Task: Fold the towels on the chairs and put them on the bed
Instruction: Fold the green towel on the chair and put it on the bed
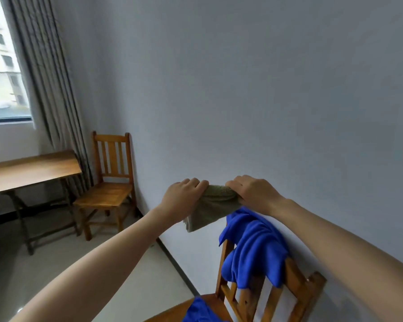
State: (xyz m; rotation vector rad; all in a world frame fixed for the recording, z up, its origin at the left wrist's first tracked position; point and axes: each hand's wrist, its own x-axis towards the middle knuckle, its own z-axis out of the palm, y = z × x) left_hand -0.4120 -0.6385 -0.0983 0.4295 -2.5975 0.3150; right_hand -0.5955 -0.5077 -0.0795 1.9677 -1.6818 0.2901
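My left hand [184,197] and my right hand [254,192] hold a small olive-green towel [211,209] in the air between them, each gripping one top corner. The towel hangs folded below my hands, in front of the wall. A blue towel [254,247] is draped over the backrest of the near wooden chair [296,287] at the lower right. More blue cloth [200,310] lies on that chair's seat at the bottom edge. The bed is out of view.
A second wooden chair [107,182], with nothing on it, stands against the wall at the left. A wooden desk [30,170] sits under the window [2,66], beside a grey curtain [47,84]. Pale floor [56,275] lies between the two chairs.
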